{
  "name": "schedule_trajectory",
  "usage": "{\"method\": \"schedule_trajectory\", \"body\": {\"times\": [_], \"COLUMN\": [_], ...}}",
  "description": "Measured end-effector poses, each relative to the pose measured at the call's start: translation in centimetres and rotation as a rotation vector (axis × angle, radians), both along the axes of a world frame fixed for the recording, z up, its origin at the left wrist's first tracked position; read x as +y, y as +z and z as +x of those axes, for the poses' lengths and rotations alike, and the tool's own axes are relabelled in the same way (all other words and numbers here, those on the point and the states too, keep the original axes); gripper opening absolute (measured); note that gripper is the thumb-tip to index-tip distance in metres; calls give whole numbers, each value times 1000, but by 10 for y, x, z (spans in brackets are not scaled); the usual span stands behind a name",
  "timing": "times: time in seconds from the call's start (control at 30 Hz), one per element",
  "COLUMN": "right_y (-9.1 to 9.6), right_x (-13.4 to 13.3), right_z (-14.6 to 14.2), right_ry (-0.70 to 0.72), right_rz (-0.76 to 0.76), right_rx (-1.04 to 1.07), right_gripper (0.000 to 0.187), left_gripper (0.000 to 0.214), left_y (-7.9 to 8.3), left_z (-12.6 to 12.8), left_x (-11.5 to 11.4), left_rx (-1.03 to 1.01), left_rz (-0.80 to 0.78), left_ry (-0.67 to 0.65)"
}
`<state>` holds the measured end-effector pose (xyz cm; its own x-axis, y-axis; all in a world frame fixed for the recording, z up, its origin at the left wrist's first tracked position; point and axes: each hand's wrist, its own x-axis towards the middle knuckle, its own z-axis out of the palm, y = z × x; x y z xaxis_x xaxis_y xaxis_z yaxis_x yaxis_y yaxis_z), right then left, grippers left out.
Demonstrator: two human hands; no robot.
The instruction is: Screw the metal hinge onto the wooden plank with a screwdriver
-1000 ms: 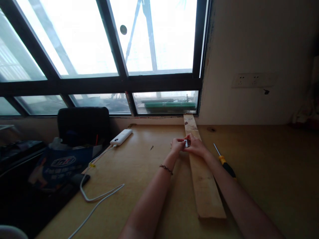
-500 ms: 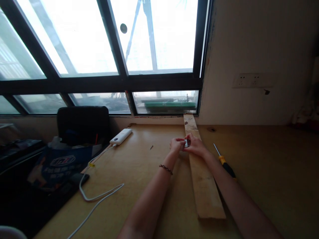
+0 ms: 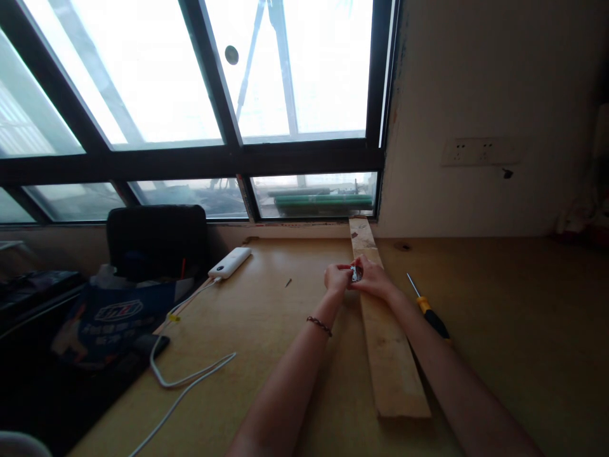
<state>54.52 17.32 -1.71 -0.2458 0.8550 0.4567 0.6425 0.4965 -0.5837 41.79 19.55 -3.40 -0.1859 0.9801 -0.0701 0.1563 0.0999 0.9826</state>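
Observation:
My left hand (image 3: 337,278) and my right hand (image 3: 371,278) meet over a wooden board (image 3: 392,362). Between them is a small silver metal piece (image 3: 356,273), perhaps a hinge, pinched by the fingers of both; its exact kind is too small to tell. Fingers partly cover it. The board lies lengthwise on the table, its far end by the window. To the left of my hands a small dark screw (image 3: 288,282) lies on the tabletop. A screwdriver (image 3: 431,311) with a yellow and black handle rests beside my right forearm.
On the wooden table (image 3: 266,324), a white power bank (image 3: 230,262) with a white cable (image 3: 190,381) lies at the left. Past the left edge are a black chair (image 3: 157,238) and a blue bag (image 3: 114,324). The window (image 3: 304,152) and wall bound the far side.
The view has shifted very slightly. Both hands stay over the board with the metal piece between them, which appears tilted a little differently and catches more light.

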Motion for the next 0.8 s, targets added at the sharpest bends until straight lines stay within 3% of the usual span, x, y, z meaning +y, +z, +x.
{"method": "schedule_trajectory", "body": {"times": [0.3, 0.53, 0.63, 0.8], "right_y": [3, 3, 3, 4], "right_x": [-2, -1, -1, -1], "right_z": [-1, 0, 0, 0], "right_ry": [-11, 55, 60, 58], "right_rz": [5, 75, 91, 89], "right_rx": [-15, -79, -83, -84], "right_gripper": [54, 30, 29, 27], "left_gripper": [18, 17, 19, 22], "left_y": [5, 0, -2, 1], "left_z": [5, 6, 4, 1], "left_x": [-4, -2, -2, -4], "left_rx": [-230, -279, -185, 233], "left_rz": [-19, -14, 9, 131], "left_ry": [-1, -6, 1, 37]}}
